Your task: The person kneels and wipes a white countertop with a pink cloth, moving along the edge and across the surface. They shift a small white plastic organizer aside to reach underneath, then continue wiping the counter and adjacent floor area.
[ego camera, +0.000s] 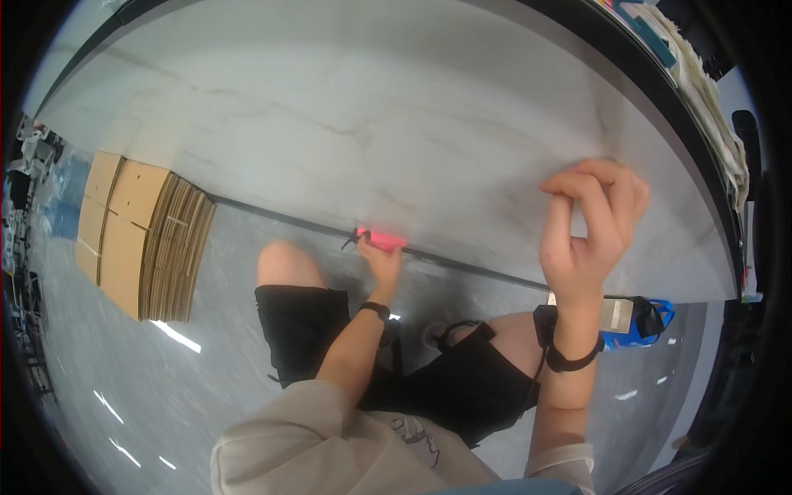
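A bright pink object with a black cord or strap (385, 239) is at the near edge of the pale marbled tabletop (346, 124). My left hand (382, 257) grips it from below with thumb and fingers; its exact kind cannot be told. My right hand (591, 216) is raised at the right, in front of the tabletop, with its fingers curled and their tips near the thumb. Nothing is visible between those fingertips. Each wrist wears a black band, and a small black box sits by the right one.
A stack of flattened cardboard boxes (130, 229) stands on the grey floor at the left. A blue bag (625, 340) lies below the table's edge at the right, beside a pale box (616, 314). Cloth or padding (699, 80) lies beyond the table's dark far rim.
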Available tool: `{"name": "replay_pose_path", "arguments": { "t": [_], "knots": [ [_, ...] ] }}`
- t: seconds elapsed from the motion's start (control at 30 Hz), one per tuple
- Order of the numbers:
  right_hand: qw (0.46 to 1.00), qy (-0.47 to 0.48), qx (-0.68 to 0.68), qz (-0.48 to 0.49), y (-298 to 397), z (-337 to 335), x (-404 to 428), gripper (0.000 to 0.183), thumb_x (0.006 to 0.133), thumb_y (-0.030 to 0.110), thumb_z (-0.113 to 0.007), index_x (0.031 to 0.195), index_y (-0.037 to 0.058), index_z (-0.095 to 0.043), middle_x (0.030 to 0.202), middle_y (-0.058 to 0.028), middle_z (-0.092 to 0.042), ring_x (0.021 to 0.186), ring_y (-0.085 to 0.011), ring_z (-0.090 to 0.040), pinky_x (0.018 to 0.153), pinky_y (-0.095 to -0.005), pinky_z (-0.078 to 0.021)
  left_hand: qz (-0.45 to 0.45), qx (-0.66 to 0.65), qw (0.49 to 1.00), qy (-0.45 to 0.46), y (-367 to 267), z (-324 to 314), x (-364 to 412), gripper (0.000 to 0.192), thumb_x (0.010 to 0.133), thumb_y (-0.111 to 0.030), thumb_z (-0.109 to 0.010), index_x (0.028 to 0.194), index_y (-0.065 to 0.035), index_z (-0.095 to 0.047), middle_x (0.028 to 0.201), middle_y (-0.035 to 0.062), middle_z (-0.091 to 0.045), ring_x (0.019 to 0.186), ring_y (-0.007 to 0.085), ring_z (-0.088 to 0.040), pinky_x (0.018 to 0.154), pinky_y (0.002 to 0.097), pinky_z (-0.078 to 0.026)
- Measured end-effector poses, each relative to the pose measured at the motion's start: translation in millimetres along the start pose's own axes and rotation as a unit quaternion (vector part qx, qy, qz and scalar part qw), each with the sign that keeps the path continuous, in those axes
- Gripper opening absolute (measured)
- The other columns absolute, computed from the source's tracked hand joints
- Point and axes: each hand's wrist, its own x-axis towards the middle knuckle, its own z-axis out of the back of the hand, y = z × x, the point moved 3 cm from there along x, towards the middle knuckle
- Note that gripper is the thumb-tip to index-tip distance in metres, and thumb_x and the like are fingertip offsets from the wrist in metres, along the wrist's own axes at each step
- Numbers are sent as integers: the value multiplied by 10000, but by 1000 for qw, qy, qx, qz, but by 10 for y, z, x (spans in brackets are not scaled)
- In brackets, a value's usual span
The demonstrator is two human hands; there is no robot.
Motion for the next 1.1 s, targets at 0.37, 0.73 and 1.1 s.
{"name": "replay_pose_path", "arguments": {
  "t": [0.37, 0.73, 1.1],
  "knots": [
    [999, 27, -33, -8, 58, 9, 8, 180, 722, -60, -635, 771, 104, -693, 895, -29, -620, 931, -225, -512, 859, -343, -368, 18, -132, 990, -44, 102, 128, 197, 956, 748, 65, -767, 1519, 38, -203, 1469, 243, -313, 1394, 366, -395, 1174, 471, -359],
    [999, -6, -38, -7, 36, -45, 4, 188, 666, -15, -657, 722, 161, -690, 861, 18, -609, 885, -213, -488, 836, -358, -327, 23, -199, 976, -91, -350, 348, 389, 882, 822, 50, -673, 1552, 7, -179, 1484, 203, -306, 1337, 315, -455, 1101, 428, -443],
    [1000, -17, 0, -17, 81, -64, -43, 178, 667, -24, -652, 711, 145, -688, 912, -7, -636, 957, -239, -503, 890, -360, -336, -166, -190, 957, -144, -1801, 662, 389, 792, 881, -40, -698, 1544, 13, -268, 1451, 166, -292, 1133, 222, -435, 894, 365, -520]
  ]
}}
